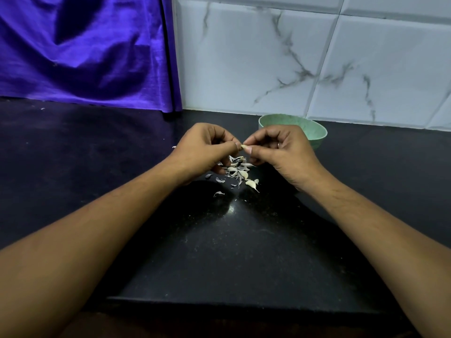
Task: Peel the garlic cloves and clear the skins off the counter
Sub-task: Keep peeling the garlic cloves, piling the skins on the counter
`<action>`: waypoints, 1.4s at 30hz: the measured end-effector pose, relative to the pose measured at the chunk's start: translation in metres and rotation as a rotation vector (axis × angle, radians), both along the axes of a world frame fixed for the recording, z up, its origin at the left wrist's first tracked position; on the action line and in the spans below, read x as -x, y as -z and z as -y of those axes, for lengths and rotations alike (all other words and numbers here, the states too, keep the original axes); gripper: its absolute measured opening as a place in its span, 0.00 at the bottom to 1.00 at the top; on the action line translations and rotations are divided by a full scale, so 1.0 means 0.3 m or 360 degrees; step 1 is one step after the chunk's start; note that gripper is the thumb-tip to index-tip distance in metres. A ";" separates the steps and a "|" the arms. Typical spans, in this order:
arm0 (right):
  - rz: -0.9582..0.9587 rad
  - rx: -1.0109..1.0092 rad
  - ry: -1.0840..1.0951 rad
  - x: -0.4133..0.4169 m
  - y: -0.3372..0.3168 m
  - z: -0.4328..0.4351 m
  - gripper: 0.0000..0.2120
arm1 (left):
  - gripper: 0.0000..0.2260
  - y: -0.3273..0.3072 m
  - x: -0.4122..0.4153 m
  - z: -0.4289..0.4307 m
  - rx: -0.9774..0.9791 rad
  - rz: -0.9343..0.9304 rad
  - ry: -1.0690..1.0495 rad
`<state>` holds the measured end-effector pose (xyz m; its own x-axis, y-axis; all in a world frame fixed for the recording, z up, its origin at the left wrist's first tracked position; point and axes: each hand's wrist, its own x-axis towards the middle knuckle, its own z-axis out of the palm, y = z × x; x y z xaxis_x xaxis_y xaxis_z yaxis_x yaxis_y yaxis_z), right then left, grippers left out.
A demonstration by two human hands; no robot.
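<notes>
Sitting at about 1 o'clock from the pile of skins [238,172] is a pale green bowl [318,134], round and matte with a speckled look. The right hand [280,152] covers its near-left rim, so I can't tell what's inside. Behind it, from 12 to 3 o'clock, is a wall of glossy white tiles [268,57] with grey marble veining. A shiny purple cloth [85,52] hangs in soft folds from 9 to 11 o'clock, its hem touching the back of the bench [219,252].

The bench is black polished stone with fine pale flecks and a bright glare spot just at 6 o'clock from the pile. The skins are thin, papery, curled whitish flakes scattered loosely under both hands, with a couple of strays out toward 7 o'clock. One plump cream loose clove [251,183] with a pointed tail lies at the pile's 5 o'clock edge.

Both hands hover just above the pile, bare forearms coming in from 7 and 5 o'clock. The left hand [205,147] and the right one meet at a single small garlic clove [243,147]. Fingers [234,145] on both sides are curled in tight, thumb and forefinger tips pinching that clove from opposite ends, the rest tucked toward the palms. It's mostly hidden, only a sliver shows.
</notes>
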<state>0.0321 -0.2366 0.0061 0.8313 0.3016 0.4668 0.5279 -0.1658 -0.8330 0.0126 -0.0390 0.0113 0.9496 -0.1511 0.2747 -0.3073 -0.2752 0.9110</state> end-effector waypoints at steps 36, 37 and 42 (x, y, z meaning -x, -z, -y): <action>-0.0394 -0.0521 -0.0156 0.013 -0.025 -0.003 0.05 | 0.05 -0.014 0.003 0.002 0.0131 -0.0087 -0.0096; -0.0385 -0.0476 -0.0134 0.012 -0.021 -0.003 0.05 | 0.05 -0.016 0.003 0.001 0.0133 -0.0081 -0.0100; -0.0340 -0.0349 -0.0082 0.008 -0.004 -0.007 0.05 | 0.09 -0.013 -0.001 0.003 0.0089 -0.0049 -0.0081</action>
